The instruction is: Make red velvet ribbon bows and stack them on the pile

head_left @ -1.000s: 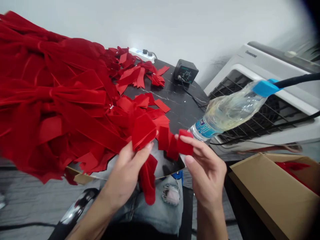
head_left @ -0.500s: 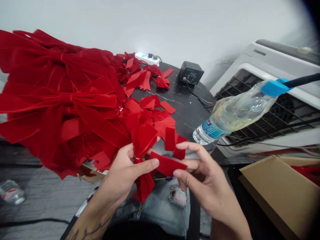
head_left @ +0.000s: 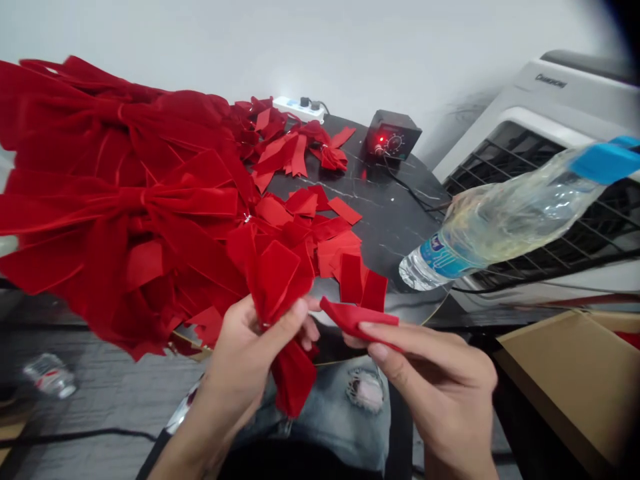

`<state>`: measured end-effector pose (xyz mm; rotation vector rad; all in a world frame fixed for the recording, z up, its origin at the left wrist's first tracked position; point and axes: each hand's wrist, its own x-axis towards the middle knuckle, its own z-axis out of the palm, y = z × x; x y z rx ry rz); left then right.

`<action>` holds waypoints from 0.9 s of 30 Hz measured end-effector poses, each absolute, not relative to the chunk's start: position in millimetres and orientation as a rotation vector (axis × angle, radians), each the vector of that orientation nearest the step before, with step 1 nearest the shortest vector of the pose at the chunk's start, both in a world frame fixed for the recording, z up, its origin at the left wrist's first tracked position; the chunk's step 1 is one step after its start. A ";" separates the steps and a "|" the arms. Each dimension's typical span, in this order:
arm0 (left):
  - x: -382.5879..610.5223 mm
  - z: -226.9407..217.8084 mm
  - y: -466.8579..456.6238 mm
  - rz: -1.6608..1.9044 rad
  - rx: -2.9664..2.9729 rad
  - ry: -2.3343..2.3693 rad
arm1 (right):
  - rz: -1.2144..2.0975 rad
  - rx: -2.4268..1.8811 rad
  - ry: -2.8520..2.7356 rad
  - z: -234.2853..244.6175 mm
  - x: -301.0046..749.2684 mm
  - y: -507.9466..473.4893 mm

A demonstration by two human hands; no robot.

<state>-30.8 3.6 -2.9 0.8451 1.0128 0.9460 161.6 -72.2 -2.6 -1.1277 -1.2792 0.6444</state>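
The left hand (head_left: pixel 245 360) sits just in front of the worktop's near edge, its fingers (head_left: pixel 295 313) closed on a gathered red velvet bow (head_left: pixel 277 283), whose tail (head_left: pixel 294 377) hangs down past the hand toward the person's ripped jeans (head_left: pixel 320 413). Just to the right, the right hand (head_left: pixel 430 373) pinches one end of a short red velvet strip (head_left: pixel 357 319) between its thumb and fingers (head_left: pixel 400 337); the strip's other end points toward the bow, with a small gap of open room between the two hands. Beyond the hands, loose red velvet pieces (head_left: pixel 333 250) lie on the black marble-patterned worktop (head_left: pixel 395 213), close to its near edge. A heap of large finished red velvet bows (head_left: pixel 115 200) covers the left side of the worktop and spills well over its left edge. Smaller red velvet bows (head_left: pixel 295 150) lie toward the far edge, near a white power strip (head_left: pixel 299 109) and a black control box (head_left: pixel 391 135) with a dial and a lit red lamp. Bare worktop stretches across the right side, where a crushed plastic water bottle (head_left: pixel 500 230) hangs in the air over the right edge, gripped at its top by a blue clamp (head_left: pixel 607 162). An open cardboard box (head_left: pixel 565 380) stands at lower right, below the worktop, and a white air cooler (head_left: pixel 545 133) with a black grille stands behind the bottle.
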 end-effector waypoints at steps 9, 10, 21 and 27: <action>-28.5 0.6 -2.0 0.794 0.785 0.908 | 0.285 -1.159 -1.573 -10.3 171.6 -75.2; -27.2 -0.5 -2.6 0.814 0.778 0.923 | 0.283 -1.187 -1.525 -12.4 171.6 -75.3; -18.0 -8.6 -10.7 0.796 0.862 0.914 | 0.453 -1.284 -1.077 -27.7 151.6 -73.5; -9.0 -10.8 -16.4 0.893 0.815 0.950 | 0.398 -1.315 -1.065 -28.1 151.6 -75.2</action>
